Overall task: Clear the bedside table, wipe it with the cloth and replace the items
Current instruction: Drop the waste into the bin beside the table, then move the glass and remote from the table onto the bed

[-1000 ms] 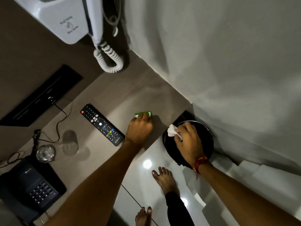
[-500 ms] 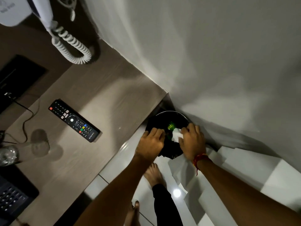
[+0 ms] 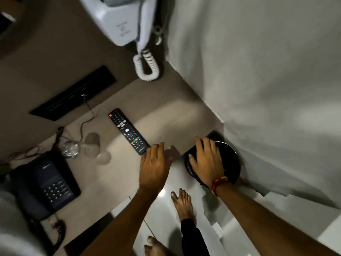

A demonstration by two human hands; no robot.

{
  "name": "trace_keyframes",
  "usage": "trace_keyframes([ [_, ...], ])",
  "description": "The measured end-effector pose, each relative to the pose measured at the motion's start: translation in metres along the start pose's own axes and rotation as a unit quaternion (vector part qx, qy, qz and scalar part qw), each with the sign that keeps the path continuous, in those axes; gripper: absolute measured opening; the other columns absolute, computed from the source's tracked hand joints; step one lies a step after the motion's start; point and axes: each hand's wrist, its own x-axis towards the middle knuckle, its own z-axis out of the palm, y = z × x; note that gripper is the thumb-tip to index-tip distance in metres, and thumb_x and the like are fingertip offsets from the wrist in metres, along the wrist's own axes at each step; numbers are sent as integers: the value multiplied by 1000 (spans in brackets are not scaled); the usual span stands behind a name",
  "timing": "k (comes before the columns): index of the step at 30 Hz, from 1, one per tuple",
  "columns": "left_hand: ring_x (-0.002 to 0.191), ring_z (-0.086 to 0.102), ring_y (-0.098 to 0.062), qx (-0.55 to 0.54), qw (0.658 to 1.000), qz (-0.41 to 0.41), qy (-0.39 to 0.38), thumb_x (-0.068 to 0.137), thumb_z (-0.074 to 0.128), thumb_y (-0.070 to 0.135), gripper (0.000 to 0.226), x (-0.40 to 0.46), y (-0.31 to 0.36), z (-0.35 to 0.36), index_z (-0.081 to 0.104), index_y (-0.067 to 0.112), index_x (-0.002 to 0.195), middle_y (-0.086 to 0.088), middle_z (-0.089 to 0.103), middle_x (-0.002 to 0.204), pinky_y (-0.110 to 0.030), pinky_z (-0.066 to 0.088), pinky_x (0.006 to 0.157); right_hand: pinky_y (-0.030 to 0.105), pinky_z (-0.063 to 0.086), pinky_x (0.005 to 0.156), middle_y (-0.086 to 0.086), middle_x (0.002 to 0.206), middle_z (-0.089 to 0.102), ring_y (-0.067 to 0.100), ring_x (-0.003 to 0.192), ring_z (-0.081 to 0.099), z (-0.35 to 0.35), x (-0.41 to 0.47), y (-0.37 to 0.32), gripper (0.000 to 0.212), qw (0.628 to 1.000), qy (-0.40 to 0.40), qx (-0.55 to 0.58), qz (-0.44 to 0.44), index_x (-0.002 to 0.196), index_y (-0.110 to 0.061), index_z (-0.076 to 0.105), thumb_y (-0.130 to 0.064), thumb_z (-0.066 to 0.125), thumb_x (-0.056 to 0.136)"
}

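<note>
Now, working from the left, we have the dark desk telephone (image 3: 46, 183) at the near left corner of the bedside table (image 3: 166, 115), its cords trailing off both ends. We judge it the heaviest item and stiff; we would lift it by the body with both hands and mind the cable, which may snag. Just beyond it stands a clear drinking glass (image 3: 71, 149), upright, close to the phone but apart from it. We take it to be fragile and slick, so we would grip it round the wall, not by the rim. A thin black wire (image 3: 86, 119) runs from the wall panel toward the glass. Further right lies the remote control (image 3: 129, 131), flat and slantwise on the tabletop, light and rigid by our guess, easy to pinch along its long sides.

Our left hand (image 3: 154, 167) hovers over the table's front edge, just beside the remote's near end, fingers loosely spread and holding nothing. Our right hand (image 3: 206, 161) is above the round black bin (image 3: 234, 163) on the floor by the wall, palm down, fingers spread, empty as far as we can see. We cannot see the cloth anywhere, so wiping has to wait until it is found.
</note>
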Motion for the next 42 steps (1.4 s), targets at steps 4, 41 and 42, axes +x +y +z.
trace_keyframes([
  [4, 117, 55, -27, -114, 976, -183, 36, 94, 66, 40, 57, -24, -45, -28, 47, 10, 139, -10, 56, 130, -43, 52, 99, 46, 51, 94, 14, 128, 55, 33, 117, 52, 0, 21, -72, 67, 998, 2, 22, -57, 140, -8, 48, -41, 69, 86],
  [41, 99, 66, -12, -332, 673, -465, 469, 69, 90, 33, 53, -310, -295, -226, 59, 30, 112, 3, 69, 108, -29, 55, 89, 30, 45, 73, 8, 115, 63, 27, 100, 63, 29, -135, -483, 53, 945, -92, 134, -284, 115, -15, 64, -53, 69, 78],
  [42, 97, 65, -7, -316, 663, -471, 489, 71, 90, 30, 51, -332, -300, -232, 58, 32, 110, 5, 68, 106, -23, 53, 87, 31, 48, 74, 8, 117, 61, 28, 101, 62, 30, -156, -503, 54, 940, -99, 130, -300, 116, -14, 64, -49, 72, 77],
])
